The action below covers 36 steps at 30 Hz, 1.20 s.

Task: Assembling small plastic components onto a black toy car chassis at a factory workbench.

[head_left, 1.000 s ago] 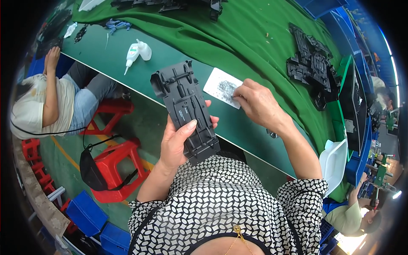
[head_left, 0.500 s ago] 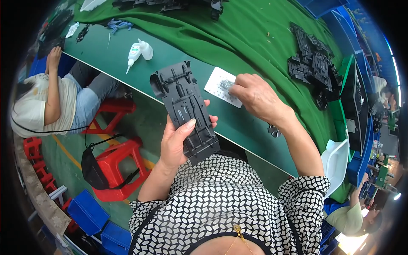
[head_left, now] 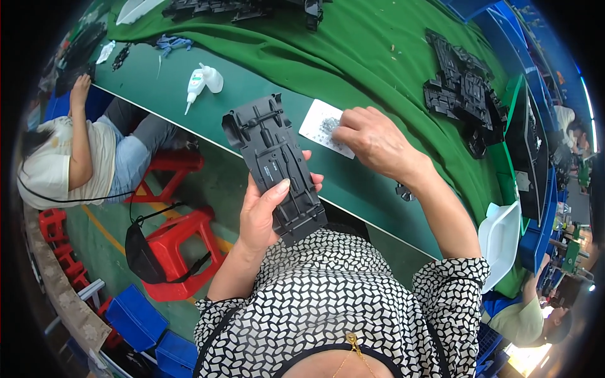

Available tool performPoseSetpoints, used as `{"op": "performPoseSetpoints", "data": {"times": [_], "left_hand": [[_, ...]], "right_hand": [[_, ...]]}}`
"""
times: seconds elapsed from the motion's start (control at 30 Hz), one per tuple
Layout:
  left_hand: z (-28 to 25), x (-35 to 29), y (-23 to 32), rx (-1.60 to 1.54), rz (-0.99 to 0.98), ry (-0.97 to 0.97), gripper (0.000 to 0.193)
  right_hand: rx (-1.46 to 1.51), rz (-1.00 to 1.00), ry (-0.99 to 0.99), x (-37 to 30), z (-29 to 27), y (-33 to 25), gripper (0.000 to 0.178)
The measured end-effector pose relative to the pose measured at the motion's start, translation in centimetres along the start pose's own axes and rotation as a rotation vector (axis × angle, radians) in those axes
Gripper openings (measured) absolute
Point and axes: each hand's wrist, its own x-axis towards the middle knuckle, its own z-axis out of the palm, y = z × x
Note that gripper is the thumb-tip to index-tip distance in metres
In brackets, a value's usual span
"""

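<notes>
From the head view, the underside of the left hand (head_left: 265, 211) is hidden behind the one long black plastic chassis plate (head_left: 275, 165) it grips, thumb laid across the moulded face, fingertips curling round the far edge; the plate is held tilted in the air just off the near edge of the green table (head_left: 265, 82). The right hand (head_left: 373, 140) rests on a single white card (head_left: 325, 128) on the table, its fingertips bunched over a small heap of tiny grey parts too fine to count; whether anything is pinched I cannot tell. One white glue bottle (head_left: 203, 82) lies further left. A stack of black plates (head_left: 463, 94) sits well off to the right, their number unclear. Two red stools (head_left: 183, 242) stand below, one half cut off by a seated person (head_left: 75, 157).
</notes>
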Motion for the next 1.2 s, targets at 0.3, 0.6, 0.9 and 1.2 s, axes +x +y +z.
{"op": "performPoseSetpoints", "data": {"times": [0.3, 0.6, 0.9, 1.2], "left_hand": [[0.3, 0.0, -0.3, -0.001, -0.005, -0.011, 0.049], [-0.5, 0.0, -0.4, -0.116, 0.024, -0.057, 0.042], [-0.8, 0.8, 0.4, -0.314, -0.024, -0.162, 0.07], [0.9, 1.7, 0.4, -0.298, -0.017, 0.042, 0.072]], "right_hand": [[0.119, 0.189, 0.14, -0.4, -0.4, 0.1, 0.004], [0.121, 0.202, -0.012, -1.3, -0.4, -1.4, 0.009], [1.292, 0.903, 0.052, -2.3, -2.8, -2.0, 0.015], [1.755, 1.039, 0.071, -4.3, -3.0, -3.3, 0.012]]}}
